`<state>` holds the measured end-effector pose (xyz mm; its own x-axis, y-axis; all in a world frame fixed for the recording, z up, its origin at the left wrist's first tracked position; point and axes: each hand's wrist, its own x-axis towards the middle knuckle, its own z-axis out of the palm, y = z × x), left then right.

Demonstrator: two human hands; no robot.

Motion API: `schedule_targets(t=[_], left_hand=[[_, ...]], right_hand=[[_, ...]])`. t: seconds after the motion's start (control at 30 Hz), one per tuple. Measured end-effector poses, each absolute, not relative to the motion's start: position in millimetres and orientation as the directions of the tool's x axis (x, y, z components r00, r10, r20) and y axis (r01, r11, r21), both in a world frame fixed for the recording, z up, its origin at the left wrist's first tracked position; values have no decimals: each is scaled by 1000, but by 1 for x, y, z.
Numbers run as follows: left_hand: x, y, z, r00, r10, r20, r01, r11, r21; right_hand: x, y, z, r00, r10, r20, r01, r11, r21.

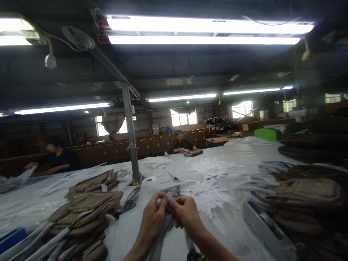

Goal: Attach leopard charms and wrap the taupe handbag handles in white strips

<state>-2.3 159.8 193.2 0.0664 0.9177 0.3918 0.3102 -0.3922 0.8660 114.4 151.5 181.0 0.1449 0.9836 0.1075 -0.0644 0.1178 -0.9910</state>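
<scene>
Over the near side of the white table (231, 146), my left hand (153, 214) and my right hand (187, 214) meet, fingertips close together. Both pinch a thin whitish piece (170, 195), which looks like paper or plastic film; blur hides its exact kind. Pale material hangs below it between my wrists. Just beyond my fingers lies a grey speckled piece (172, 189). White paper strips (208, 195) are spread in a loose heap to the right of my right hand. Brown bags (87, 204) are stacked to the left.
More brown bags (312, 192) pile up at right beside a grey bin (263, 224). A metal post (130, 134) rises past the table. One co-worker (181, 143) handles a brown bag across the table; another person (59, 159) works at far left. A blue object (12, 239) sits lower left.
</scene>
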Motion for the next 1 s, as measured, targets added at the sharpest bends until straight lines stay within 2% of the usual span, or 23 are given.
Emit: schedule_targets(t=[0.23,0.3,0.43,0.5,0.63,0.77,0.87,0.93,1.0], left_hand=[[5,145,186,70,870,488,455,-463,760],[5,143,186,82,868,490,435,-474,766],[3,141,190,124,877,464,356,-476,804],[3,141,193,148,874,463,334,-485,808],[1,151,195,108,895,432,288,-444,848],[-1,171,197,156,982,106,71,-118,990],[-1,175,204,202,979,1,54,-12,998],[0,170,209,212,977,-7,66,-7,998],[1,166,214,226,974,-17,71,0,997]], right_hand=[[111,150,184,197,977,87,-63,102,-993],[112,150,183,169,982,87,-120,109,-987],[119,145,181,-3,996,91,-350,84,-933],[122,143,181,-1,995,101,-362,94,-927],[122,144,180,59,992,110,-255,122,-959],[120,148,178,111,971,210,-120,223,-967],[125,146,177,159,933,322,74,314,-947],[130,144,179,190,834,519,291,457,-841],[136,143,180,99,700,707,452,601,-659]])
